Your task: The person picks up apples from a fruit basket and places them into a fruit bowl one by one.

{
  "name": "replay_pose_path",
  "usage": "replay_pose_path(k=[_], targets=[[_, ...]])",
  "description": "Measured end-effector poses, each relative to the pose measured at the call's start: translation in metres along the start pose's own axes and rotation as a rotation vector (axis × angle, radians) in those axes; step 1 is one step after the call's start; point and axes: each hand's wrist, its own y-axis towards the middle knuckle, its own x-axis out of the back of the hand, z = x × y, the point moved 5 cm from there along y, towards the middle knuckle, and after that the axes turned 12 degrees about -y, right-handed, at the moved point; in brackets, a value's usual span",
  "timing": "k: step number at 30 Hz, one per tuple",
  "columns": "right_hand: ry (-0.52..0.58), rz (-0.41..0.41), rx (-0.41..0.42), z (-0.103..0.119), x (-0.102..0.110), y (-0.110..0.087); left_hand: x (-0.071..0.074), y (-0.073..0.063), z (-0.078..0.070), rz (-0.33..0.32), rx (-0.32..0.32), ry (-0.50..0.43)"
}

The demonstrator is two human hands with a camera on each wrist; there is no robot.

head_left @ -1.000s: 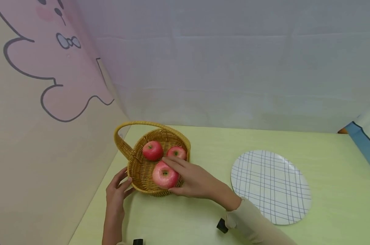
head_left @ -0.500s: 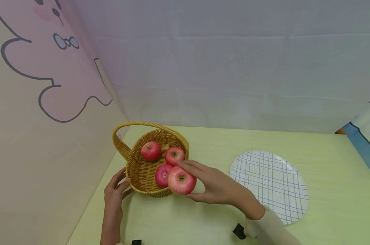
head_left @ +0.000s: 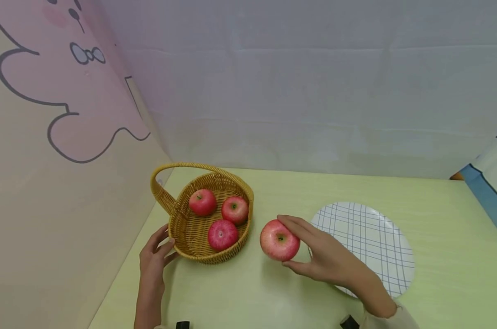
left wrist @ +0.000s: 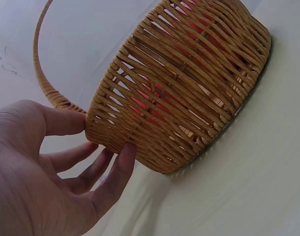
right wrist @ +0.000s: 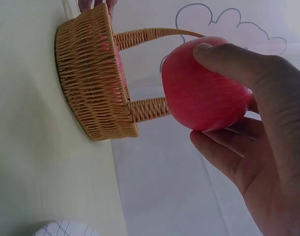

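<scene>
My right hand (head_left: pixel 326 256) holds a red apple (head_left: pixel 280 240) between thumb and fingers, raised over the table between the basket and the plate. The right wrist view shows the same apple (right wrist: pixel 206 86) in the curve of the fingers. My left hand (head_left: pixel 153 260) grips the near left side of a wicker basket (head_left: pixel 187 249), one digit at the rim and others against the outer wall (left wrist: pixel 179 78). Inside the basket lie a red apple (head_left: pixel 203 202) at the back left, another apple (head_left: pixel 235 210) at the right and a darker pink apple (head_left: pixel 222 235) at the front.
A white plate (head_left: pixel 380 246) with blue crossed lines lies on the pale green table (head_left: pixel 281 301), partly behind my right forearm. The basket's arched handle (head_left: pixel 182 165) leans to the back left. Walls (head_left: pixel 273 114) stand behind and at the left.
My right hand has lifted the apple out of the basket and carried it right, uncovering the front apple. The left hand stays at the basket.
</scene>
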Motion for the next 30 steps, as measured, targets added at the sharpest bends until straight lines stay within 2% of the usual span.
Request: replay_pose_path(k=[7,15,22,30], targets=[[-0.052,-0.078,-0.104,-0.019,0.006,-0.026,0.0,0.0,-0.001,-0.008,0.013,0.015],[-0.066,-0.236,-0.222,-0.04,0.006,-0.048,0.0,0.001,0.0,-0.009,0.019,0.021],[-0.118,-0.357,-0.319,-0.055,0.006,-0.061,-0.002,0.0,0.0,-0.012,0.008,0.017],[-0.148,-0.439,-0.473,-0.074,0.002,-0.073,-0.001,-0.001,0.0,-0.014,0.0,0.019]])
